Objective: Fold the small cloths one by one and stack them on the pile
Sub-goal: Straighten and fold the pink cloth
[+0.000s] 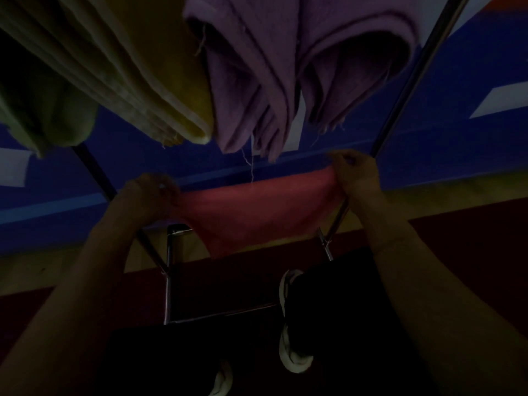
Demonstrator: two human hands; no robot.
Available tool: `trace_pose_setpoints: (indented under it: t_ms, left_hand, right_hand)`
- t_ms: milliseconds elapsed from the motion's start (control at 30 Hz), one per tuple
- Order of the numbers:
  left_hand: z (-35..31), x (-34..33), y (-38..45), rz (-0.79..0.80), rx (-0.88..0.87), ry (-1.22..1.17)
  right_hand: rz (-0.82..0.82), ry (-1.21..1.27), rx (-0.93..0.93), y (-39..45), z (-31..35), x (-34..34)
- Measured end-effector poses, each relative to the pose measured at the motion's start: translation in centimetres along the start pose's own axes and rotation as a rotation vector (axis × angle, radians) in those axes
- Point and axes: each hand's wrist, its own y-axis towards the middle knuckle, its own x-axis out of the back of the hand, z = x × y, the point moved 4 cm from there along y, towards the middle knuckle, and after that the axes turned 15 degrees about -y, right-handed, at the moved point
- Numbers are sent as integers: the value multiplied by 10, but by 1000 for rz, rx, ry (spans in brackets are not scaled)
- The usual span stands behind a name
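Note:
A small red cloth point(257, 210) hangs stretched between my two hands in the middle of the dim view, its lower edge sagging to a point. My left hand point(155, 192) pinches the cloth's left corner. My right hand point(355, 172) pinches its right corner, slightly higher. Above them, folded purple cloths point(274, 67) hang over the edge of a surface, and beside these on the left lie folded yellow cloths point(128, 67). A green cloth point(48, 118) droops at the far left.
Thin metal bars of a frame run diagonally at the left point(97, 175) and right point(411, 72), with lower rails point(168, 275) under the cloth. My feet in white-soled shoes point(288, 318) stand on a dark red floor. A blue wall with white patches point(503, 101) lies behind.

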Motion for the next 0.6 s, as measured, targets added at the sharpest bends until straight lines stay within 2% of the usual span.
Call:
trace_pose_setpoints:
  t_ms: [100, 167, 300, 367, 400, 467, 533, 600]
  left_hand:
    - [3, 3, 2, -44, -39, 59]
    - [5, 6, 6, -53, -60, -32]
    - [0, 3, 4, -115, 145, -781]
    - [-6, -1, 2, -84, 191, -1021]
    - [-8, -4, 2, -25, 170, -1075]
    - [-10, -7, 3, 76, 97, -1032]
    - [-6, -5, 5, 45, 53, -951]
    - [-3, 1, 7, -34, 59, -990]
  right_hand:
    - [0, 36, -42, -1, -2, 3]
    - [2, 66, -70, -3, -2, 5]
    - [45, 174, -200, -4, -8, 12]
    - [133, 275, -256, -5, -12, 13]
    - [199, 363, -261, -5, -14, 11]
    - [325, 494, -253, -9, -11, 7]
    - [365, 484, -198, -11, -9, 7]
    - [349, 445, -172, -8, -12, 7]
